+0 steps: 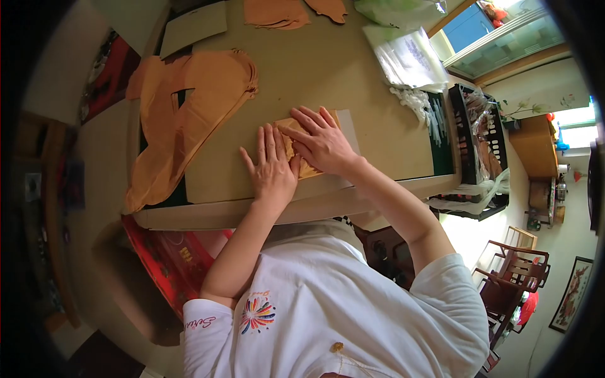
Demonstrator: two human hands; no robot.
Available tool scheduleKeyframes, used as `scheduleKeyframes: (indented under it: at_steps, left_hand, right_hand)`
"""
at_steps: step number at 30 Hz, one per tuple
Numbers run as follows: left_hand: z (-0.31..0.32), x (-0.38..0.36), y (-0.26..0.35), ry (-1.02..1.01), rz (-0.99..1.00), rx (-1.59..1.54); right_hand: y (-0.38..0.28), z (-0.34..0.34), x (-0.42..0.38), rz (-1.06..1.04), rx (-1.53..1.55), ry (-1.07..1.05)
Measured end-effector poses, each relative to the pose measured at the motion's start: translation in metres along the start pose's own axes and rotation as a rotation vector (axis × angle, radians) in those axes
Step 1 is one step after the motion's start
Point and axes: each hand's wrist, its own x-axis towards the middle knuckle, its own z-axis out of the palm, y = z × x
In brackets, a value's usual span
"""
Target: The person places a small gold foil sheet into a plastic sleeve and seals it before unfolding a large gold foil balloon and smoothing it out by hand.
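Both of my hands lie flat on a folded piece of orange-tan fabric (310,171) near the front edge of the table. My left hand (272,165) has its fingers stretched out and presses at the fabric's left side. My right hand (322,140), fingers spread, rests across its upper part. The two hands nearly meet at the thumbs and cover much of the fabric. A pale flat sheet (348,132) shows along the fabric's right side and seems to lie under it. To the left, a stack of orange fabric pieces (211,85) is spread out.
More orange fabric (277,12) lies at the far edge. A grey-green board (194,30) sits at the far left. Clear plastic bags (413,60) and thin strips (436,120) are at the right. Beside the table stands a black crate (463,104) of bagged items.
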Motion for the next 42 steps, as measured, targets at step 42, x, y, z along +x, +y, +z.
scheduleKeyframes:
  at_steps: [42]
  left_hand:
    - [0.005, 0.015, 0.008, 0.013, 0.019, -0.04]
  right_hand:
    - [0.01, 0.007, -0.011, 0.261, -0.127, -0.004]
